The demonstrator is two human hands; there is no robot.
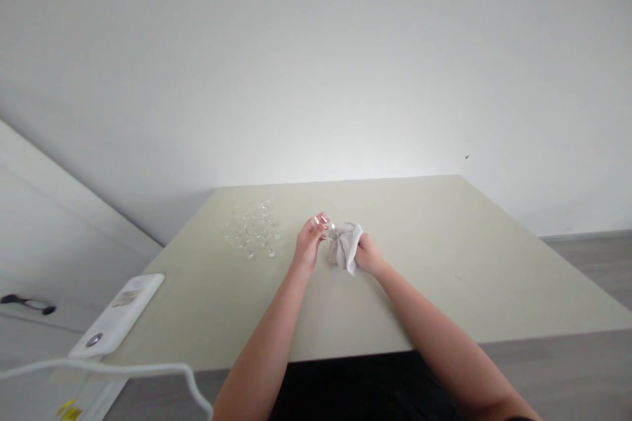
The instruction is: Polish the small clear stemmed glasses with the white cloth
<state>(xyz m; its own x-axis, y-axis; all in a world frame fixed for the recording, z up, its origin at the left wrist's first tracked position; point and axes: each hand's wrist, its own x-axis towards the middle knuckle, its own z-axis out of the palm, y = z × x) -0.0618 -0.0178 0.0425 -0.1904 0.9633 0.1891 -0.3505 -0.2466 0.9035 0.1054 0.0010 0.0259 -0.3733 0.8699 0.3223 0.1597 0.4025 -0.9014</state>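
My left hand [311, 237] is closed around a small clear glass [326, 226] above the middle of the table. Its exact shape is hard to make out. Bunched in my right hand [368, 253] is a white cloth [345, 247], which hangs down in folds and touches the right end of the glass. The cloth hides most of my right fingers. To the left of my hands, a cluster of several clear glasses [257, 230] stands on the table; their outlines are faint.
The pale table [444, 276] has its far edge against a white wall [345, 66]. A white flat device [121, 312] lies at the left edge. A white cable [123, 365] crosses the lower left. A cabinet with a dark handle [28, 304] is farther left.
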